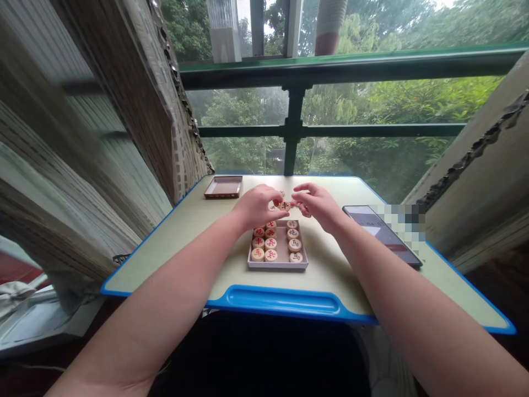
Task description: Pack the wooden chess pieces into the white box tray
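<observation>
My left hand [259,205] pinches a round wooden Chinese chess piece [284,205] with a black character, between thumb and fingers, above the far edge of the box. Close on its right is my right hand [316,205], fingers apart, fingertips near that piece; whether they touch it I cannot tell. Below the hands lies a shallow open box [282,265]. Red-lettered pieces [270,243] fill two columns at its left, and black-lettered pieces [293,245] form one column at its right. A few more pieces [281,193] show partly behind my fingers.
A brown box lid [223,187] lies at the table's far left corner. A phone [382,234] rests to the right of my right forearm. The pale table [177,242] has a blue rim and a moulded blue tray [283,300] along its near edge. Curtains hang at both sides.
</observation>
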### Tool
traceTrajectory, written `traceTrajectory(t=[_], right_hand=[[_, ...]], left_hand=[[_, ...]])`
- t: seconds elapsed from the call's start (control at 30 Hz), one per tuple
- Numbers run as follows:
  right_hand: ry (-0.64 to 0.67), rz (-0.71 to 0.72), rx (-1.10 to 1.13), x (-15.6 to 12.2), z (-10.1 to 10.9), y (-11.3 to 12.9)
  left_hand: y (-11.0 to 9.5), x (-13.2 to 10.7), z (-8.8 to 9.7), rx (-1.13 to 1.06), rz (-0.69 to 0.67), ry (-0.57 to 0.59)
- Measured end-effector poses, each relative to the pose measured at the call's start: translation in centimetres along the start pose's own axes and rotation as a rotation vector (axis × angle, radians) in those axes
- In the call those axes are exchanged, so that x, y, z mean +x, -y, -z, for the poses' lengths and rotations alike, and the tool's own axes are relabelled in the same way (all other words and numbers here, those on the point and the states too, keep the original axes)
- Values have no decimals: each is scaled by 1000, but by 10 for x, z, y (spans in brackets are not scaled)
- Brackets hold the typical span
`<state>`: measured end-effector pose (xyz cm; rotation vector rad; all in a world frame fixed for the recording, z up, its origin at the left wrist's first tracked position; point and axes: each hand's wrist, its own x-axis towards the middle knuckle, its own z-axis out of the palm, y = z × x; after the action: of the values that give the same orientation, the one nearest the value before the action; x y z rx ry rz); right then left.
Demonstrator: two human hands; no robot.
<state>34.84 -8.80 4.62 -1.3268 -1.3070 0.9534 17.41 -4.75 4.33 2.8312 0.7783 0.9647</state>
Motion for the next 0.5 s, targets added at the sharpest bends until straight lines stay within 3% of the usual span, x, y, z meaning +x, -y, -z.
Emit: traceTrajectory(t=[0.07, 0.13, 0.3, 0.5], right_hand=[[-88, 13, -117, 3, 2, -3], [-76, -12, -281, 4, 6, -4], [246, -245, -457, 1, 17, -1], [384, -336, -452, -6, 19, 4]], left_hand=[[-4, 0, 2, -83, 27, 62], [-9, 0, 6, -168, 43, 126], [-11, 0, 16, -218, 109, 141], [4, -2, 13, -206, 243, 183]])
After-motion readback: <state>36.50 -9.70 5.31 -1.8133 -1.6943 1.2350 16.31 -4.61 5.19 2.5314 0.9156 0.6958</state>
